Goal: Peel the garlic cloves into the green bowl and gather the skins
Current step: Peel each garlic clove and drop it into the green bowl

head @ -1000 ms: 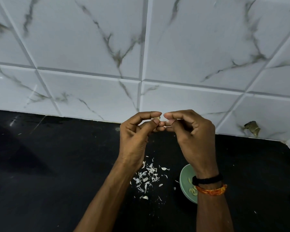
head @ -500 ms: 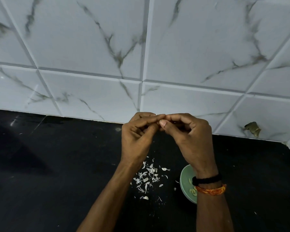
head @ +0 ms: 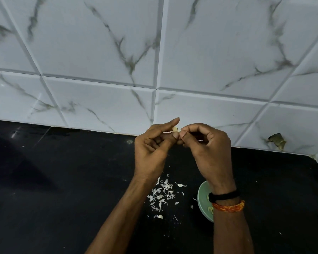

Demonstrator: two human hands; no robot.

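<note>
Head view: garlic clove (head: 175,129) pinched between fingers (head: 174,136).

A black tabletop (head: 62,189) carries a scatter of white skins (head: 162,195) and, just beside them, a green bowl (head: 202,200).

I count two hands, left hand (head: 151,149) and right hand (head: 207,153) at centre frame, one garlic clove (head: 175,129) between them, one green bowl (head: 202,200) lower right, one scatter of skins (head: 162,196) too many to number, two wristbands (head: 226,201)
</note>
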